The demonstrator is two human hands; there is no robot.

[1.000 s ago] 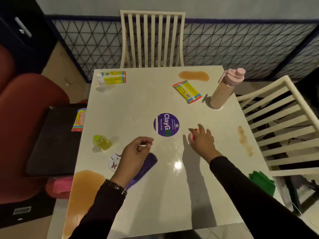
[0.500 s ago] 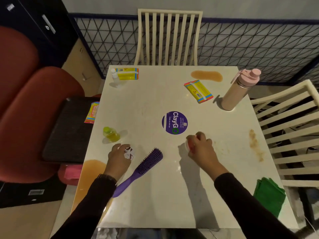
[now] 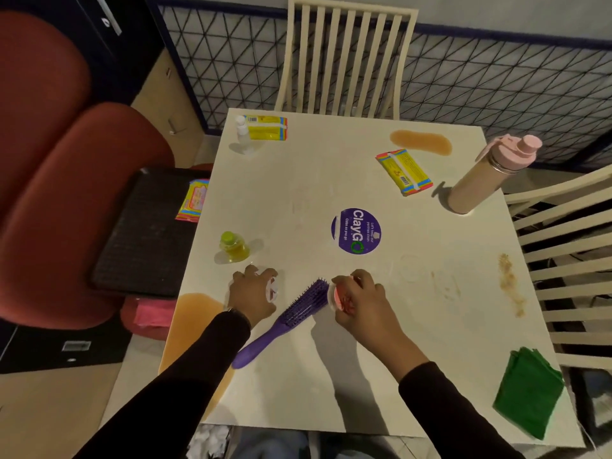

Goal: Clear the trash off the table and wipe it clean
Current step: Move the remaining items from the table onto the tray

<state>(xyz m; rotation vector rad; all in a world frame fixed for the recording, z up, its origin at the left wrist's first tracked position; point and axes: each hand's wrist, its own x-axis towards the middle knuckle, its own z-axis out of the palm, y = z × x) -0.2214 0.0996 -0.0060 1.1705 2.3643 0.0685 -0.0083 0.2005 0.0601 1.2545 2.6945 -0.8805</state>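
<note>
My left hand (image 3: 251, 294) is curling round a white lid (image 3: 272, 290) and my right hand (image 3: 362, 304) is gripping a red-smeared cup (image 3: 337, 298), both low over the table (image 3: 331, 180). By squeezing I'm risking dripping sauce, or knocking the brush (image 3: 298, 309) toward the spill (image 3: 195, 313).

1 table (image 3: 298, 193) is seen, w/ 2 cream slatted chairs (image 3: 351, 8) (image 3: 559, 187) and 1 red armchair (image 3: 66, 193) beside it. 3 yellow wrappers (image 3: 266, 127) (image 3: 404, 172) (image 3: 193, 200) are counted: 2 on the table, 1 on the single black tray (image 3: 139, 246). 2 small bottles (image 3: 241, 130) (image 3: 233, 246), 1 pink flask (image 3: 486, 180), 1 purple hairbrush (image 3: 291, 316), 1 green cloth (image 3: 526, 392) & 1 round sticker (image 3: 356, 230) are tallied. 2 orange spills (image 3: 420, 142) (image 3: 195, 313) and 1 brown smear (image 3: 510, 283) are noted. 2 hands are counted: 1 small white piece (image 3: 271, 289) is held in the left hand (image 3: 251, 299), 1 small red-stained cup (image 3: 337, 298) in the right hand (image 3: 364, 303).
</note>
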